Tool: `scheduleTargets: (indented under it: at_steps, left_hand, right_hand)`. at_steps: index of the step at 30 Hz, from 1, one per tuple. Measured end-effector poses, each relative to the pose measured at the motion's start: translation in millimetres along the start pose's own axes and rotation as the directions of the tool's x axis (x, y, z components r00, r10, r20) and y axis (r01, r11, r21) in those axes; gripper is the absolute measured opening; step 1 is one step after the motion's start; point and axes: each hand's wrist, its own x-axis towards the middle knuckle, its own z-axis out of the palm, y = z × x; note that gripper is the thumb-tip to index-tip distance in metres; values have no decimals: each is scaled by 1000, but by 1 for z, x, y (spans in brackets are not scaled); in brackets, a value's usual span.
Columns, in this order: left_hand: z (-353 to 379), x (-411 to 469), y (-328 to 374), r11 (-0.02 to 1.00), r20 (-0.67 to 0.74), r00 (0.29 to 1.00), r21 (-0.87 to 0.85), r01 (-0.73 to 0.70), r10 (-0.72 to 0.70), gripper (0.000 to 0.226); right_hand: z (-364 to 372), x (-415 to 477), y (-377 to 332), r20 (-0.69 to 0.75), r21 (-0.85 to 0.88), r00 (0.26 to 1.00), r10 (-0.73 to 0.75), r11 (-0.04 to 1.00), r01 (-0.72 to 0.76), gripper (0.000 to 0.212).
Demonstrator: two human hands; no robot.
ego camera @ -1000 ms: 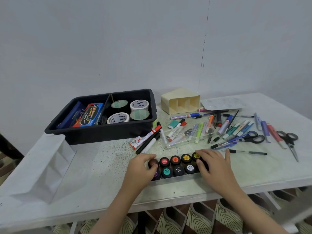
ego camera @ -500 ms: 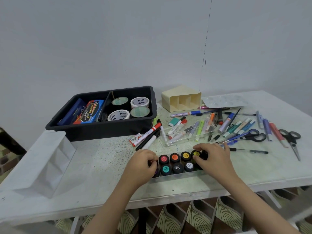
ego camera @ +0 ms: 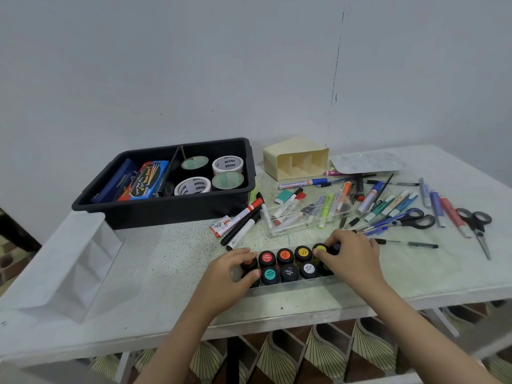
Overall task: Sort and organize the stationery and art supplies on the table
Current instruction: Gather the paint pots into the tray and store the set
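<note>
The paint pots (ego camera: pixel 285 256) sit in a clear tray (ego camera: pixel 293 284) by the near edge of the table (ego camera: pixel 166 259). The left grip (ego camera: pixel 230 273) holds the left end pot (ego camera: pixel 249 264). The right grip (ego camera: pixel 349 256) pinches the yellow pot (ego camera: pixel 320 248). A hard tug may tip the tray off, and pots could roll.

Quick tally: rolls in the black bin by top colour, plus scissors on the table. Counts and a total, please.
White Ninso tape rolls: 2
Green-topped rolls: 2
Scissors: 2
Total: 6
</note>
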Motion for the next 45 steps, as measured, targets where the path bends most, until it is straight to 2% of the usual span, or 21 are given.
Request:
scheduleTargets:
  at_steps: [4,6,9,13,16,22,26,28,32,34,37,40,45]
  left_hand:
    - [-3,-3,-6,999,70,997,25,-42,40,60]
    - [-3,-3,-6,999,65,997,12,-52,51,64]
    - [0,-3,-5,997,45,997,16,-69,68,66]
    - [6,-3,-4,993,56,993,30,-110,109,62]
    - [7,-3,-7,995,68,992,0,-103,102,59]
    - [7,-5,-10,992,81,994,-107,-63,72,55]
    - [7,-5,-10,991,71,995,-117,-60,69,53]
    - [4,0,-6,992,44,997,-114,-63,69,49]
    - [2,17,7,993,25,999,-109,-43,46,42]
    - [3,22,9,994,57,998,-106,-34,40,45]
    - [7,20,6,996,121,992,-78,-34,44,60]
    - [8,10,1,990,100,995,-140,-2,16,77]
    - [3,-6,-6,973,59,998,-225,50,-38,83]
  right_hand:
    - [-4,1,8,84,130,995,-48,991,36,14]
    - [-3,-2,13,70,212,992,-109,973,91,12]
    - [1,-16,15,-27,260,969,-247,934,246,30]
    - [7,-31,-3,47,157,891,-451,884,439,46]
    - [14,-33,-9,90,105,883,-461,886,452,55]
    - [22,-45,1,32,59,840,-542,840,539,41]
    - [15,-29,0,64,254,867,-494,848,465,46]
    - [7,-11,1,58,276,879,-473,854,441,46]
    - [-9,48,5,125,52,877,-465,885,462,48]
    - [-16,78,9,225,-73,870,-439,882,465,53]
    - [-17,110,14,407,-228,839,-362,849,477,71]
    - [-14,125,19,480,-277,817,-319,829,486,77]
    - [-19,134,20,421,-264,837,-349,836,481,78]
